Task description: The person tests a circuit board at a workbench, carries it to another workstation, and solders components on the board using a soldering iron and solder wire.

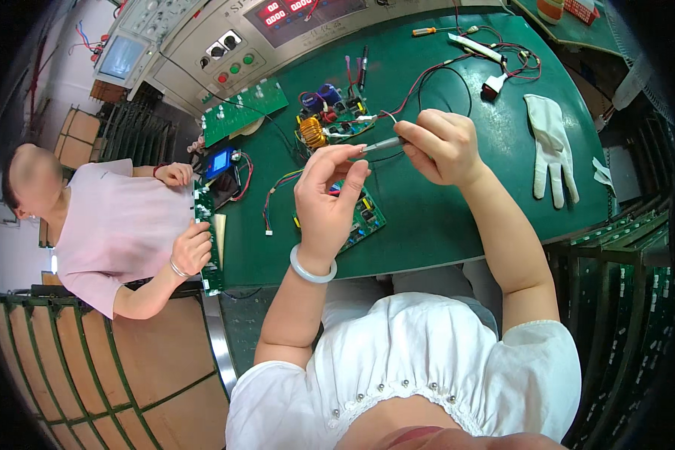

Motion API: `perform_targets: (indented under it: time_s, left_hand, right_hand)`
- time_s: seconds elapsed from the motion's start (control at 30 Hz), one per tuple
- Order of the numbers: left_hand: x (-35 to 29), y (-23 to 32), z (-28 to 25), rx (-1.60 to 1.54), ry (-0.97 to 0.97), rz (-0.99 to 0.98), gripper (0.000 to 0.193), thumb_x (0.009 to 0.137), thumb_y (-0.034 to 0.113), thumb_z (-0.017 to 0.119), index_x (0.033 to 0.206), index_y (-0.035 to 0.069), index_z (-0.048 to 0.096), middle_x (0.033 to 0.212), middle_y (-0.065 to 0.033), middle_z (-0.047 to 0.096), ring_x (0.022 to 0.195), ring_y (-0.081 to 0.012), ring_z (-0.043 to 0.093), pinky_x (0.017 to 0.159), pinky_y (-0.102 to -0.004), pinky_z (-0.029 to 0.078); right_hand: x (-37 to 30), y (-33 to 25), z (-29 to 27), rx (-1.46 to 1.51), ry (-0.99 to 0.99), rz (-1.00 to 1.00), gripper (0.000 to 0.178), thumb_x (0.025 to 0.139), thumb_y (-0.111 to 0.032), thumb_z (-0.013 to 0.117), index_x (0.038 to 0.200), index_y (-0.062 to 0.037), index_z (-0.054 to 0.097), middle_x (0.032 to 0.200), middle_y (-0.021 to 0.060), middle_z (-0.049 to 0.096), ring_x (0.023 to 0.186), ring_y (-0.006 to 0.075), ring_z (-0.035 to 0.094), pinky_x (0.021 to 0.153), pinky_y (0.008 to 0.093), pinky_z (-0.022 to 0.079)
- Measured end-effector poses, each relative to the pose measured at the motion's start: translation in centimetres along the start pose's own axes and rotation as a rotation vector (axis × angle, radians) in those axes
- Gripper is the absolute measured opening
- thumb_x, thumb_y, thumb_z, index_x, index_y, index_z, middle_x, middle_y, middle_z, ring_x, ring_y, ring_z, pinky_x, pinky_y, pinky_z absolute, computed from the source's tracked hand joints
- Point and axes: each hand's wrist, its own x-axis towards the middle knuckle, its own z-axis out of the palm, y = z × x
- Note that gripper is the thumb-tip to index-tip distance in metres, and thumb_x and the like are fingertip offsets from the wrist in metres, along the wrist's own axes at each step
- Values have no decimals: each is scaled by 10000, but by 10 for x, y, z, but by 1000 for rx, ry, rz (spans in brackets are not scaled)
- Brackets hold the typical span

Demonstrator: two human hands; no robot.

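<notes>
Metal-tipped slim grey tool (383, 143) is pinched at both ends, left hand (328, 201) fingertips steadying the tip and right hand (444, 146) gripping the shaft, raised above the green circuit board (364, 217) near the green tabletop (442, 217) front edge.

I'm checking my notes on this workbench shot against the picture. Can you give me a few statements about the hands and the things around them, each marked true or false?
1. Both hands hold a slim grey tool between them. True.
2. The left hand wears a white glove. False: it is bare, with a pale bangle at the wrist; a white glove lies on the green table.
3. A circuit board lies under the left hand. True.
4. The right hand rests flat on the table. False: it is raised, pinching the tool.
</notes>
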Motion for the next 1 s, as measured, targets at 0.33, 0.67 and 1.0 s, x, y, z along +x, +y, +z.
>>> perform_targets:
  time_s: [0.33,0.67,1.0]
  left_hand:
    - [3,1,14,30,126,28,100,926,59,593,987,-17,614,892,-61,638,758,-98,612,697,-224,509]
    - [3,-1,13,-10,156,39,81,892,41,624,926,-30,641,888,-78,615,713,-118,613,622,-227,505]
    - [-6,-9,-6,9,194,-28,70,851,3,662,910,-35,661,875,-58,629,712,-83,582,630,-196,468]
  right_hand:
    - [0,1,-3,58,5,37,225,700,-120,688,914,-85,628,682,32,529,546,206,558,466,312,437]
    - [-2,1,0,168,-47,58,222,699,-76,658,917,-65,619,672,44,517,532,220,547,469,329,441]
    - [-6,29,-13,-30,-384,342,170,773,-171,659,934,-118,664,735,56,576,646,246,609,581,364,473]
